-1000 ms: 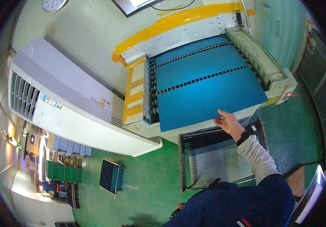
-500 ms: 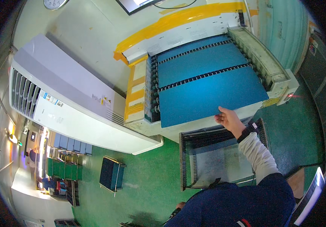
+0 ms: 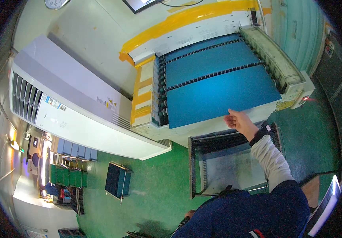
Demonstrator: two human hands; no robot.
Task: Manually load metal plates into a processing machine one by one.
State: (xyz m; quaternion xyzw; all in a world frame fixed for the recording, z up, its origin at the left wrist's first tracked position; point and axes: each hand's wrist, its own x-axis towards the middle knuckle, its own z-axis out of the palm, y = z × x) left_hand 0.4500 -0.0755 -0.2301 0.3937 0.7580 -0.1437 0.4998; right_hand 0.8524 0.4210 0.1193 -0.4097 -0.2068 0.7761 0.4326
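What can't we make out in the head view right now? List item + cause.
All in the head view:
- Left hand: grip unclear, mostly hidden by the torso.
- Right hand: gripping or only touching the near blue panel; the hand itself covers the contact.
- Wall screen: cut off by the top edge.
- Clock: cut off by the top edge.
- Far people: too small and blurred.

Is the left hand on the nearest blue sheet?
No, the left hand is low in the picture, well apart from that blue sheet.
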